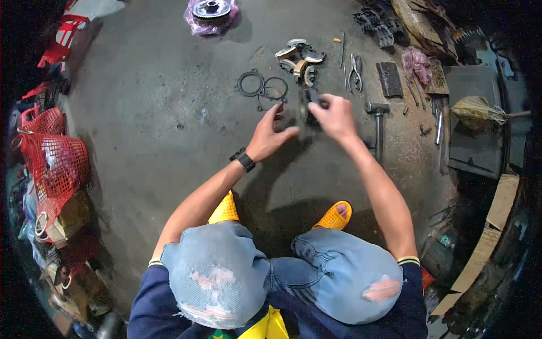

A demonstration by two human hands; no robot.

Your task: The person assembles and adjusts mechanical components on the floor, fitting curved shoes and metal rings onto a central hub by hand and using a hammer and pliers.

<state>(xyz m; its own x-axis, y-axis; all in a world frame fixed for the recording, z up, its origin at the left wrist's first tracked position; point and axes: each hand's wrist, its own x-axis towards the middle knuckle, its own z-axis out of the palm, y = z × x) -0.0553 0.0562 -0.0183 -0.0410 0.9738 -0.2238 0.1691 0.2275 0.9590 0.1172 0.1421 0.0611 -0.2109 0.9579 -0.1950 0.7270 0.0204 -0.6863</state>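
My right hand is closed round a dark, flat-looking part, too smeared by motion to name. Close to it, my left hand has its fingers and thumb apart and holds nothing. Just beyond the left fingertips, two thin dark rings with small tabs lie overlapping on the floor. Farther off sits a cluster of curved metal shoes with pale and tan linings. To the right of my right hand lies a hammer, its head toward the far side.
Pliers, thin rods and a dark rectangular block lie at the right. A toothed round metal part rests on purple plastic at the far side. Red mesh baskets line the left; cardboard strips edge the right.
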